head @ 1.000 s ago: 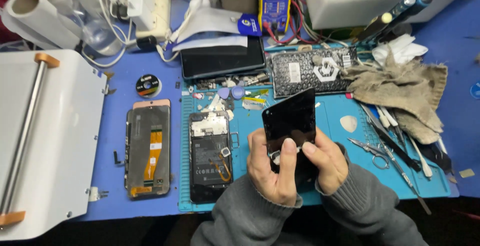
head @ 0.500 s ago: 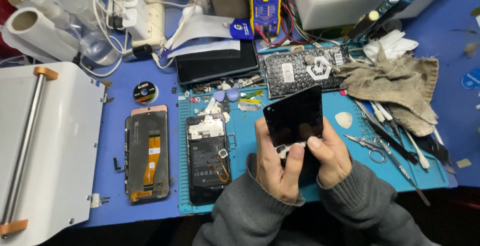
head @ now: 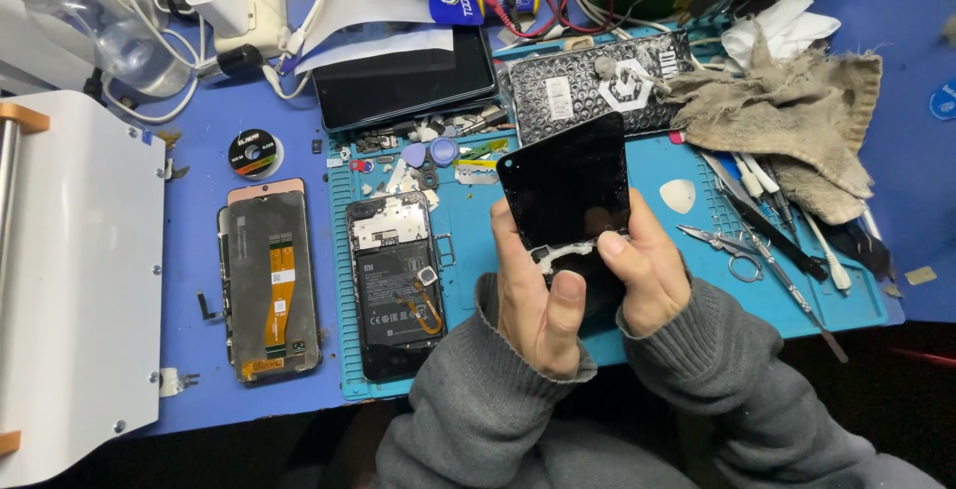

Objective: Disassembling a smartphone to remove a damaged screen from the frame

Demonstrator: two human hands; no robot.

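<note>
Both hands hold a black phone screen panel tilted up above the teal work mat. My left hand grips its lower left edge, thumb pressed near a white strip at the panel's bottom. My right hand clasps the lower right edge, thumb on the same strip. Left of my hands an opened phone lies on the mat with battery and orange flex cable exposed. Further left lies a detached display, back side up.
A white machine fills the left. A dark tablet, a black ribbed pad and a grey rag lie at the back. Tweezers, scissors and picks lie right of my hands. A solder spool sits on the blue bench.
The view has shifted slightly. The panel stays in both hands, tilted a little more, with my thumbs working along its bottom edge.
</note>
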